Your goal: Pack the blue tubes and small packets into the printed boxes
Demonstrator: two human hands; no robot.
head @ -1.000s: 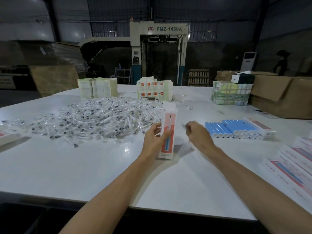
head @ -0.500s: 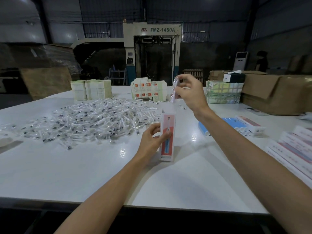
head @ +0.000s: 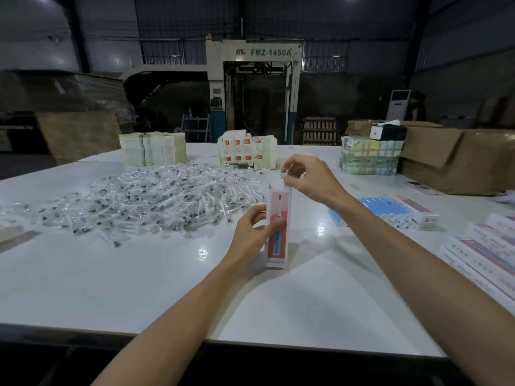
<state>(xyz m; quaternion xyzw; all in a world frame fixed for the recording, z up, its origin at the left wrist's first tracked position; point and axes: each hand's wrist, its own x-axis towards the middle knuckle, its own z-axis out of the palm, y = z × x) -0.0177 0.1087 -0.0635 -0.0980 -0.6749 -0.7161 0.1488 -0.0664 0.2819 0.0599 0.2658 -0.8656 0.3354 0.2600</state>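
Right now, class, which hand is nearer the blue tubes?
Right. The right hand pinches a small packet above the printed box, left of the blue tubes; the left hand grips that box farther left.

printed box (head: 278,227): white, red panel, blue tube figure. held packet (head: 283,174): clear, dark tip. packet heap (head: 156,201): clear, black-white flecks. blue tubes (head: 372,206): pale blue, white ends. table (head: 111,274): glossy white. cartons (head: 457,162): brown.

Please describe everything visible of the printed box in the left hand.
The printed box is tall, narrow, apparently white cardboard, with a red front panel showing a blue-handled item. It stands upright on the white table, its top open. The left hand grips its middle; the right hand pinches a clear small packet at its top opening.
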